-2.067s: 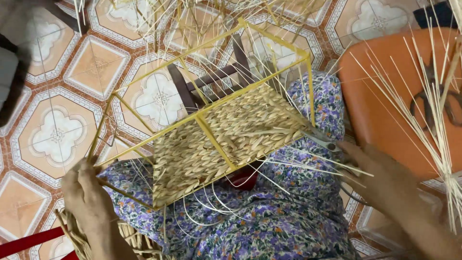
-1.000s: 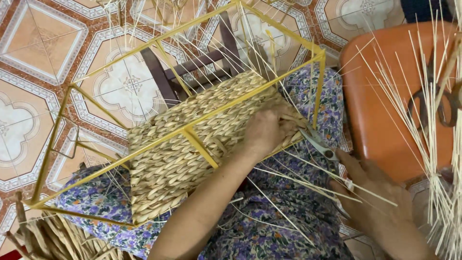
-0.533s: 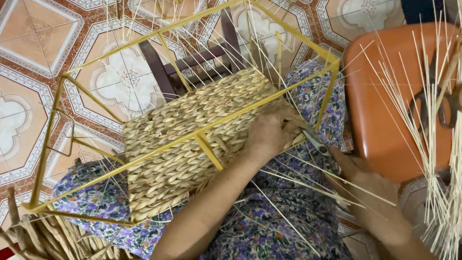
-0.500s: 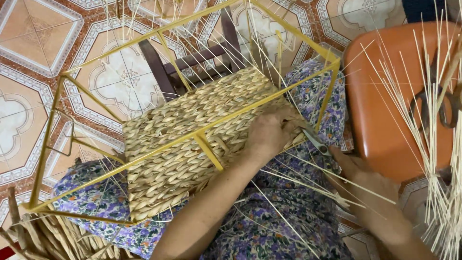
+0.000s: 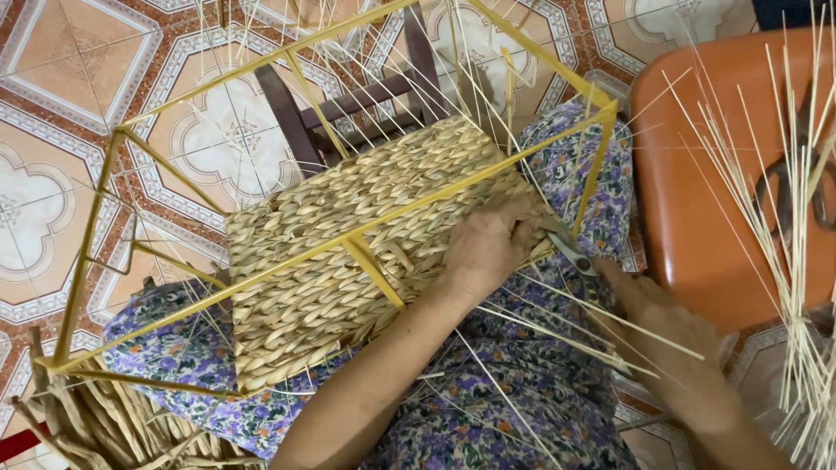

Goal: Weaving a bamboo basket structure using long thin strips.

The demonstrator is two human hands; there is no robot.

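This looks like a home used for handcraft. The patterned tile floor [image 5: 52, 200] is domestic, an orange plastic stool [image 5: 705, 183] stands near, and loose reed stalks [image 5: 784, 261] and dried fibre bundles [image 5: 113, 426] lie about.

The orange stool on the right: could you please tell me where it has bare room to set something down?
The orange stool is bare on its left half, between the yellow frame and the scissors. Its right side is crowded by pale reeds. The lap is filled by the woven panel and both hands.
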